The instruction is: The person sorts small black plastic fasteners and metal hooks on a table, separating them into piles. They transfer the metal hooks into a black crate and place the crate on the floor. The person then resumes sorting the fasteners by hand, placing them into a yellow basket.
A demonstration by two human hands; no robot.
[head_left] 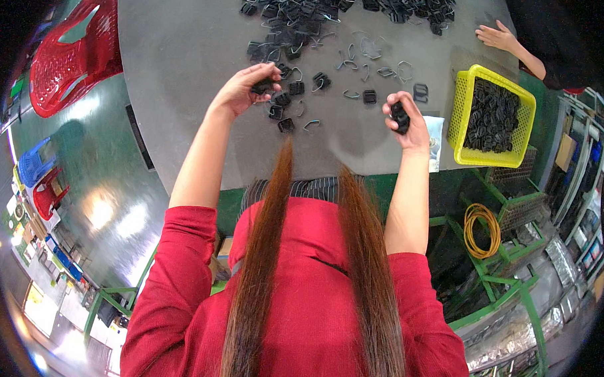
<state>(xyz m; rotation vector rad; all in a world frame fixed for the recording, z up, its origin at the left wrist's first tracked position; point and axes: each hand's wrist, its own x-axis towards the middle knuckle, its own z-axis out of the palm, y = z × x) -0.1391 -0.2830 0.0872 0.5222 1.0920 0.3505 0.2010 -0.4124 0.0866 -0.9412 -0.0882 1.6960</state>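
Note:
My left hand (242, 92) is closed around a small black plastic piece that looks like a buckle (262, 86), above the left part of the grey table (186, 71). Curled in my right hand (416, 126) are black buckle-like pieces (399, 117), stacked against the palm; how many, I cannot tell. Between my hands lie loose black pieces, among them one square piece (370, 96), and several thin bent loops (350, 94) that look like wire or clear plastic. More black pieces lie close below my left fingers.
A large heap of black pieces (294, 19) spreads along the far side. To the right stands a yellow basket (460, 117) holding many more, beside a small plastic bag (436, 143). A co-worker's hand (499, 37) rests at the far right. Red chair (77, 61) stands left.

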